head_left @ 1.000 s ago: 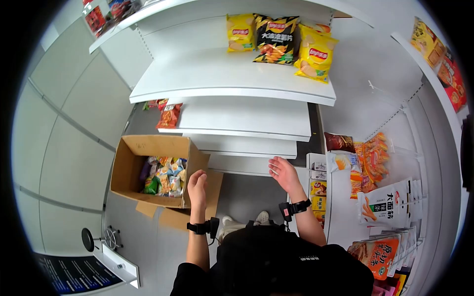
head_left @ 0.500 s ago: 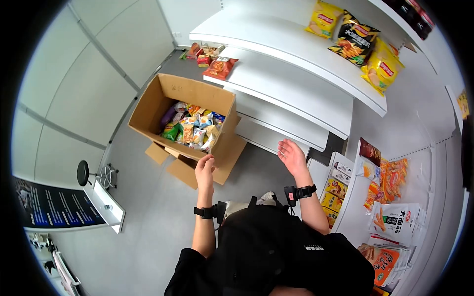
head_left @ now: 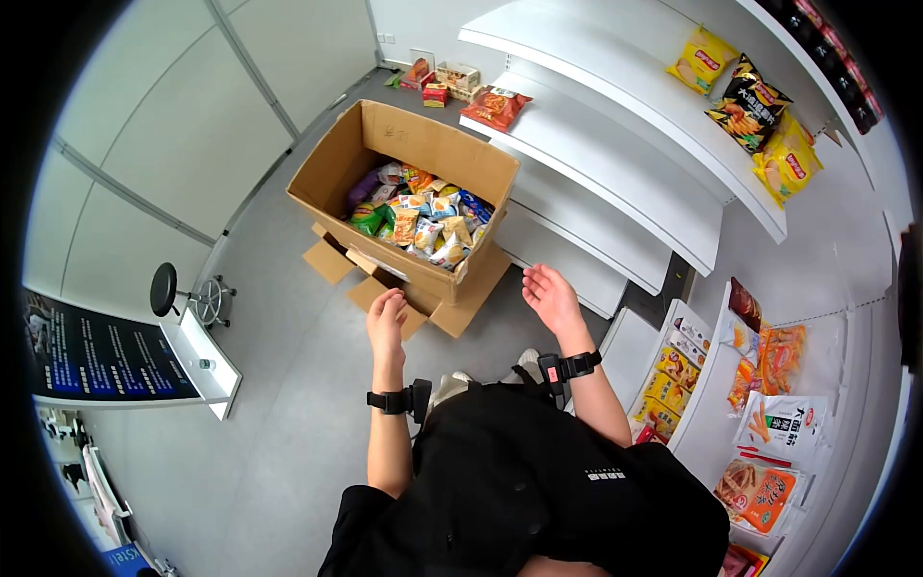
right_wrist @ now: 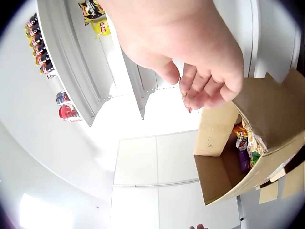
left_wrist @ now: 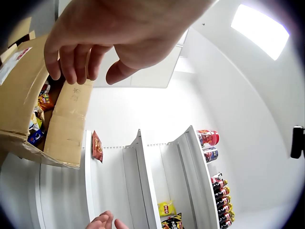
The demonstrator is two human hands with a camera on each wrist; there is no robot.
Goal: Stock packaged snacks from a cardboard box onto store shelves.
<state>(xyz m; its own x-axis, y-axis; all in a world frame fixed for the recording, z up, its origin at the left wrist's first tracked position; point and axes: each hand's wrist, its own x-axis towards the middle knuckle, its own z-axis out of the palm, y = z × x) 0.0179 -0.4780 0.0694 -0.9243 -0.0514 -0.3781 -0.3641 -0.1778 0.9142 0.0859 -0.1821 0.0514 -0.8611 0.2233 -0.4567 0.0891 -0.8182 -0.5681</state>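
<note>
Both hands are raised in front of the body and hold nothing. My left hand (head_left: 387, 327), fingers loosely bent, is just short of the near side of an open cardboard box (head_left: 317, 168). Off the box's right corner is my right hand (head_left: 552, 300), palm turned inward, fingers relaxed. Inside the box lies a heap of snack packets (head_left: 423, 223) in several colours. In the left wrist view the left fingers (left_wrist: 69, 62) hang down over the image of the box. The right wrist view has the right fingers (right_wrist: 207, 90) slightly curled, with nothing between them.
White shelves (head_left: 615, 154) stand beyond the box, bearing a red packet (head_left: 496, 108) and yellow chip bags (head_left: 788, 159). Another rack of snacks (head_left: 769, 423) is at the right. A black stool (head_left: 164, 288) and a white table (head_left: 207, 356) stand left. Flattened flaps (head_left: 471, 298) spread under the box.
The head view has swung left and down, so the box and shelves now appear farther up and right. Both hands stay raised and hold nothing.
</note>
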